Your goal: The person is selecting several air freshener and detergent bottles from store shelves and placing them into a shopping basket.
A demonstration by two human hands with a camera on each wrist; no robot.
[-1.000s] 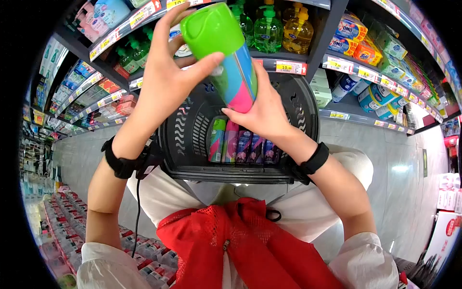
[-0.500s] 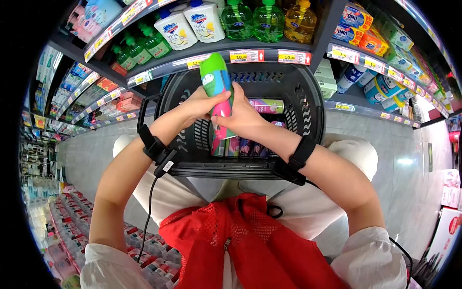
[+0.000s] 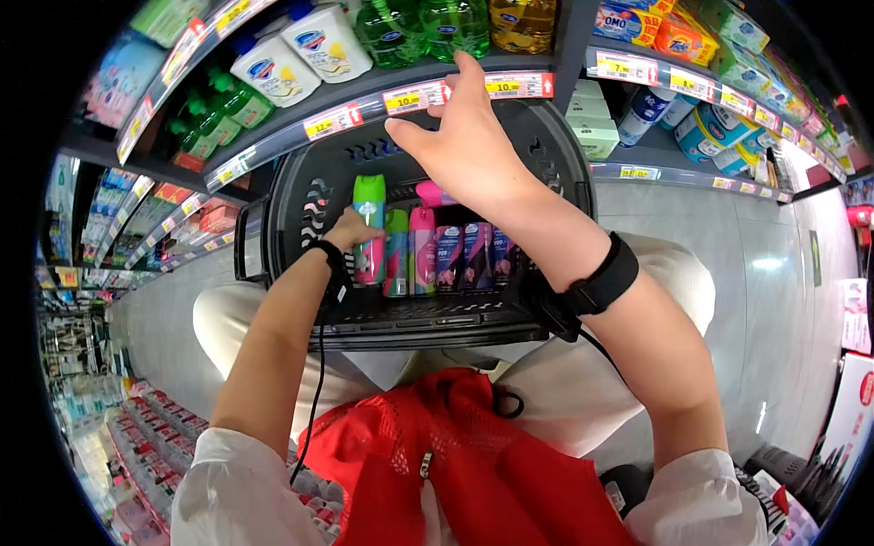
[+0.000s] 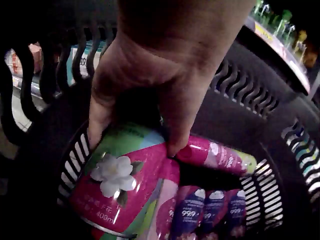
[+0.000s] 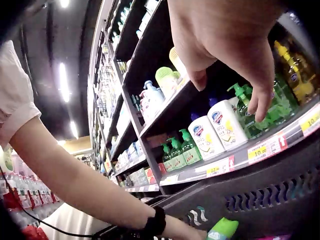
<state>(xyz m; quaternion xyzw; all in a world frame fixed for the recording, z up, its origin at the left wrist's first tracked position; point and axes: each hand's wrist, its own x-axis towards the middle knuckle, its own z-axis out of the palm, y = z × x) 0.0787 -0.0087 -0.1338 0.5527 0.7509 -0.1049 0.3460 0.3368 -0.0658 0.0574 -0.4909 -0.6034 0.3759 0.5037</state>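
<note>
My left hand (image 3: 349,229) grips an aerosol can (image 3: 369,202) with a green cap and a pink lower part, inside the left side of a black shopping basket (image 3: 410,338). In the left wrist view the same can (image 4: 112,187) shows a white flower and "400m", with thumb and fingers around it. Beside it stand a green-and-pink can (image 3: 397,259), a pink can (image 3: 422,255) and several purple cans (image 3: 448,259). A pink can (image 4: 215,156) lies on its side behind them. My right hand (image 3: 469,141), holding nothing, is spread over the basket's far rim, near the shelf edge.
Green pump bottles (image 3: 455,32), white bottles (image 3: 328,41) and a yellow pump bottle (image 3: 522,25) line the shelf beyond the basket. Price tags (image 3: 417,96) run along its edge. Boxed soap (image 3: 628,25) and blue tubs (image 3: 715,136) fill shelves to the right.
The can, held up in both hands earlier, has come down into the basket's left side in the left hand alone. The right hand has let go and moved up toward the shelf.
</note>
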